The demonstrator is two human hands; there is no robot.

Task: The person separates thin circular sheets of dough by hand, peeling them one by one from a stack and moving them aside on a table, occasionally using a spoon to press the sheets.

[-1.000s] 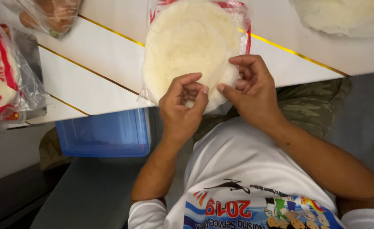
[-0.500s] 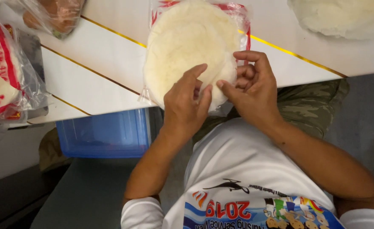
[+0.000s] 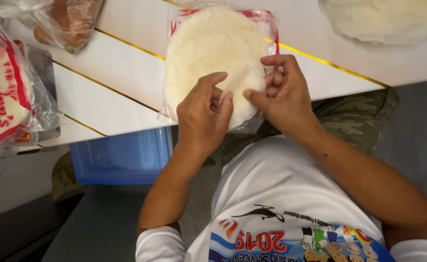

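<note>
White table point(image 3: 126, 82) carries my wrapper stack point(image 3: 208, 53) in its clear bag; my left hand point(image 3: 201, 119) and right hand point(image 3: 281, 97) pinch its near edge between thumbs and fingertips.

Matt, floury flatbreads point(image 3: 208, 53) in glossy clear plastic wrap point(image 3: 267, 22); smooth white table point(image 3: 126, 82); translucent blue plastic bin point(image 3: 121, 157).

Hands hide wrapper stack's point(image 3: 213, 53) near edge; second stack point(image 3: 383, 19) cropped.

White table point(image 3: 126, 82): bagged flatbreads point(image 3: 213, 58), wrapper packs point(image 3: 5, 97).
</note>
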